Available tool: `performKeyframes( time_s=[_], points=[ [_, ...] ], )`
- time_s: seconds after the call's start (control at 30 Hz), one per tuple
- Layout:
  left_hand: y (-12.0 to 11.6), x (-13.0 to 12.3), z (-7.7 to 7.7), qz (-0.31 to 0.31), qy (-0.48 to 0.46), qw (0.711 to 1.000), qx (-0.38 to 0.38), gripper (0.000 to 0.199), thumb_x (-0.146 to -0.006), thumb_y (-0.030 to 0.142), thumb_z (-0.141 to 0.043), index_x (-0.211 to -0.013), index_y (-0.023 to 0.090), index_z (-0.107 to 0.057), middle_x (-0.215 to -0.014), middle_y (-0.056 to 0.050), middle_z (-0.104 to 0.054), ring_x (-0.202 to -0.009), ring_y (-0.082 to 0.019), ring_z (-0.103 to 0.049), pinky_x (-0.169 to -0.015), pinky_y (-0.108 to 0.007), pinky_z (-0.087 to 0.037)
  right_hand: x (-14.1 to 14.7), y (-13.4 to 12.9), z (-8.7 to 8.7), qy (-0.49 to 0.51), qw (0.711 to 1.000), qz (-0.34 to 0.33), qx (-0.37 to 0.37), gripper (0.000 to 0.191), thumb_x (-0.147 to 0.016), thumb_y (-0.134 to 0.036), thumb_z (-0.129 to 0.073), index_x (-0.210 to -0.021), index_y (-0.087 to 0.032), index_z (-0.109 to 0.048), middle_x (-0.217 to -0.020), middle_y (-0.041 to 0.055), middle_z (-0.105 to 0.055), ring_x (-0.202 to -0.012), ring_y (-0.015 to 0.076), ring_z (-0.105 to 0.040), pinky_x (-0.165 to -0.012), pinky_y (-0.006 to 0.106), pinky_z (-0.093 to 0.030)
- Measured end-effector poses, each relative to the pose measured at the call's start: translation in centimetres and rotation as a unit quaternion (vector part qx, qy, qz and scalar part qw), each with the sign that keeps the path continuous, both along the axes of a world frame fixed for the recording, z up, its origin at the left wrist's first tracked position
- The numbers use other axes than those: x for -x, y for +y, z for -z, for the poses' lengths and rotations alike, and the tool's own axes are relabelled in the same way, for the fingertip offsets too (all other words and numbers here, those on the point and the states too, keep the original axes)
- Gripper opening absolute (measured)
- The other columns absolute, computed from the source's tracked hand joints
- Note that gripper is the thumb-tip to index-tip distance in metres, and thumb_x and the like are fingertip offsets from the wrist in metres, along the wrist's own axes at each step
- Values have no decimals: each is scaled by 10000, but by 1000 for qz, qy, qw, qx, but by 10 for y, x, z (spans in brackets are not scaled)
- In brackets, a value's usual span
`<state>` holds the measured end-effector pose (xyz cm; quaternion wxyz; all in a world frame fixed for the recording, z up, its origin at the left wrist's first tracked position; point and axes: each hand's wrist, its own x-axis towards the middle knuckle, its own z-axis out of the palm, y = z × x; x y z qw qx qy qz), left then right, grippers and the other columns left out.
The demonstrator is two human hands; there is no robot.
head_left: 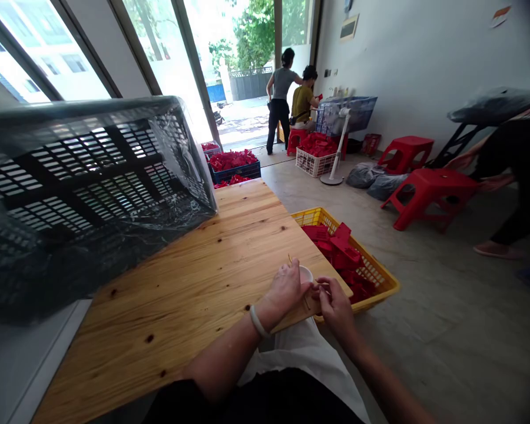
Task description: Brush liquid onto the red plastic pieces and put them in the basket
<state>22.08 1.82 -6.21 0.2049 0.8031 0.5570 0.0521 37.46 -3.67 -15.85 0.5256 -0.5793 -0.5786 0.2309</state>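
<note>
My left hand (285, 291), with a pale bangle on its wrist, curls its fingers and thumb around the near side of a small white bowl (307, 273) at the right corner of the wooden table (203, 268). A thin yellowish stick (290, 258) pokes up beside the left fingertips. Just right of the bowl, my right hand (333, 300) has its thumb and fingers pinched together. Whatever lies between them is too small and hidden to name. Below the table's right edge stands a yellow basket (382, 282) holding red pieces (342, 247).
A dark crate wrapped in plastic (92, 176) rises on the table's left. Beyond are crates of red pieces (232, 159), a white fan (338, 147) and two people (285, 88) by the doorway. Red stools (430, 191) and another person (521, 159) are at right.
</note>
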Motion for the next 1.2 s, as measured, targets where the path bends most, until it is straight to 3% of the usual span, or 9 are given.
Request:
performKeyframes(
  time_s=[0.1, 0.3, 0.53, 0.73, 0.97, 1.13, 1.2],
  points=[
    [-1, 4, 0, 5, 1, 1000, -6, 567, -1047, 368, -665, -1518, 101, -498, -1451, -244, -669, -1374, -337, -648, -1172, -414, -475, -3, -2, 3, 19, 1000, -4, 8, 177, -1023, -278, -481, -1127, -233, -617, -975, 90, -773, -812, 241, -794, -729, 378, -682],
    [-3, -4, -7, -21, 21, 1000, 5, 682, -1014, 405, -728, -1524, 43, -455, -1337, -262, -704, -1280, -347, -694, -1082, -401, -521, -9, 1, 6, 40, 998, -13, 37, 167, -1022, -340, -521, -1117, -233, -606, -976, 95, -780, -748, 244, -791, -704, 391, -680],
    [2, -28, -19, -24, 42, 998, 28, 571, -970, 331, -789, -1402, 70, -522, -1249, -254, -734, -1206, -347, -737, -1003, -388, -556, -13, 8, 3, 36, 997, -21, 63, 209, -964, -365, -545, -1119, -243, -616, -1085, 116, -790, -976, 299, -793, -870, 479, -657],
    [1, -24, -21, -2, 49, 998, 31, 544, -976, 264, -771, -1409, 55, -518, -1280, -252, -737, -1234, -333, -739, -1019, -372, -565, -14, 7, 1, 73, 993, -54, 73, 242, -957, -423, -571, -1120, -246, -590, -1129, 138, -785, -960, 307, -802, -838, 483, -680],
    [-6, 12, -22, -17, 57, 998, 28, 605, -946, 344, -828, -1404, 98, -519, -1277, -231, -755, -1232, -348, -743, -1032, -404, -574, -21, 11, -2, 121, 984, -86, 96, 324, -946, -535, -643, -1102, -259, -574, -1137, 136, -771, -944, 302, -808, -785, 457, -706],
    [-30, 66, -42, -92, 64, 994, 17, 651, -921, 421, -863, -1371, 77, -543, -1258, -239, -759, -1198, -360, -756, -988, -403, -597, -34, 8, -13, 118, 975, -150, 109, 372, -912, -572, -745, -1065, -249, -644, -1019, 107, -784, -815, 292, -785, -711, 436, -688],
    [-48, 94, -54, -144, 68, 987, 12, 667, -910, 453, -871, -1365, 85, -550, -1245, -223, -766, -1189, -354, -761, -967, -385, -600, -33, 12, -17, 100, 971, -188, 105, 365, -998, -542, -713, -1159, -216, -679, -1097, 90, -765, -872, 249, -766, -740, 400, -673]
  ],
)
